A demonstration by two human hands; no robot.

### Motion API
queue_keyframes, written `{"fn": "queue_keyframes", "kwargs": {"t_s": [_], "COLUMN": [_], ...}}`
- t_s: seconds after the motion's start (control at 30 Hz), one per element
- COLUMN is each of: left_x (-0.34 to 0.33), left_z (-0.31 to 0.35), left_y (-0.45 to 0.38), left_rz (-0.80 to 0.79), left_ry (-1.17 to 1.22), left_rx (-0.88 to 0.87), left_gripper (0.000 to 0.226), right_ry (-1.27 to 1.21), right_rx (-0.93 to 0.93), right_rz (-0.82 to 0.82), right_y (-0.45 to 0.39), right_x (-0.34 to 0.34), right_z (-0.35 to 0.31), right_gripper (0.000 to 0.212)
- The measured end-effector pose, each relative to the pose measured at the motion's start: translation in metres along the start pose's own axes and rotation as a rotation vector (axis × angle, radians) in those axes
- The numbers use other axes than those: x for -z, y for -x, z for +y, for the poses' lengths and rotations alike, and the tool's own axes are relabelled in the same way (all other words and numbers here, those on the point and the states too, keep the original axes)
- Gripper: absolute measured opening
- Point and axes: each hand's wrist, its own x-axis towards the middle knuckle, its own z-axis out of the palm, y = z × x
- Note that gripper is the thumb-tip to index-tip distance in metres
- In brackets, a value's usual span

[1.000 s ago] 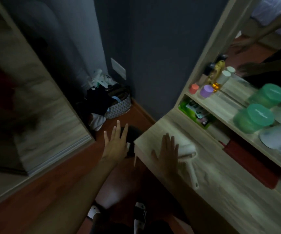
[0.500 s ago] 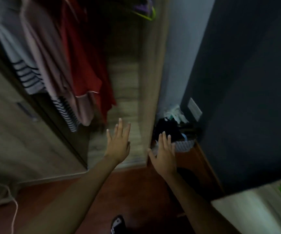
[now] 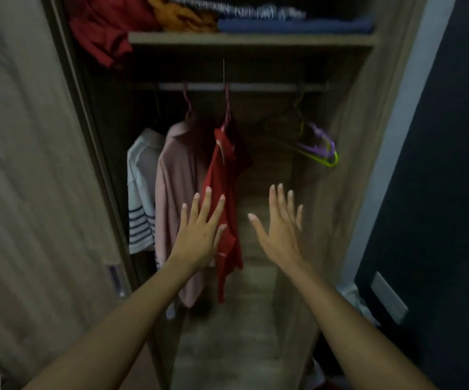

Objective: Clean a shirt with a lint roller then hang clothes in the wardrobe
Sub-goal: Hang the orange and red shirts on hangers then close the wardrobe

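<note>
The open wardrobe fills the view, with a rail (image 3: 256, 87) across its top. On the rail hang a red shirt (image 3: 223, 175), a pink shirt (image 3: 175, 181) and a white striped shirt (image 3: 140, 192). My left hand (image 3: 199, 235) is raised with fingers spread in front of the red and pink shirts, holding nothing. My right hand (image 3: 279, 229) is raised beside it, fingers spread and empty, before the bare right part of the wardrobe. The lint roller is out of view.
Empty purple and green hangers (image 3: 319, 149) hang at the rail's right end. Folded clothes (image 3: 292, 22) lie on the shelf (image 3: 250, 39) above. The sliding door (image 3: 30, 192) stands at the left, a dark wall (image 3: 438, 192) at the right.
My view has swung from the desk with the lint roller, left and up, to face the wardrobe. Both hands have stayed open and risen in front of the hanging shirts.
</note>
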Motion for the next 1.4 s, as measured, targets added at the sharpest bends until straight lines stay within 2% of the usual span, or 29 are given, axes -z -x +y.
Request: {"fn": "queue_keyframes", "kwargs": {"t_s": [0.17,0.3,0.4,0.53,0.7,0.77,0.87,0.97,1.03,1.1,1.23,1.4], "left_x": [0.075,0.142,0.175,0.188,0.191,0.202,0.225,0.246,0.250,0.249,0.244,0.241], "left_z": [-0.014,-0.014,-0.015,-0.020,-0.030,-0.037,-0.051,-0.058,-0.058,-0.056,-0.050,-0.020], "left_y": [-0.103,-0.183,-0.227,-0.262,-0.278,-0.290,-0.318,-0.342,-0.350,-0.355,-0.362,-0.376], "left_rz": [0.260,0.426,0.511,0.565,0.586,0.575,0.455,0.279,0.235,0.237,0.281,0.288], "left_ry": [-0.084,-0.163,-0.201,-0.230,-0.232,-0.219,-0.221,-0.240,-0.229,-0.220,-0.220,-0.139], "left_rx": [-0.063,-0.105,-0.090,-0.061,-0.063,-0.043,-0.004,0.025,0.017,-0.006,-0.045,-0.120], "left_gripper": [0.063,0.062,0.061,0.062,0.061,0.060,0.067,0.065,0.059,0.049,0.036,0.040], "right_ry": [0.040,0.035,0.045,0.040,0.100,0.079,0.017,-0.005,0.016,0.102,0.115,0.228], "right_rx": [0.168,0.296,0.326,0.340,0.378,0.307,0.129,0.069,0.052,0.036,0.047,0.069], "right_rz": [0.273,0.426,0.498,0.518,0.501,0.461,0.271,0.081,0.005,-0.047,-0.044,0.172], "right_y": [-0.121,-0.201,-0.247,-0.283,-0.310,-0.322,-0.348,-0.367,-0.379,-0.388,-0.401,-0.408], "right_x": [0.078,0.135,0.159,0.164,0.158,0.161,0.170,0.182,0.187,0.189,0.190,0.205], "right_z": [-0.034,-0.058,-0.068,-0.068,-0.068,-0.071,-0.080,-0.094,-0.105,-0.111,-0.103,-0.081], "right_gripper": [0.076,0.073,0.074,0.074,0.073,0.069,0.069,0.072,0.070,0.060,0.037,0.040]}}
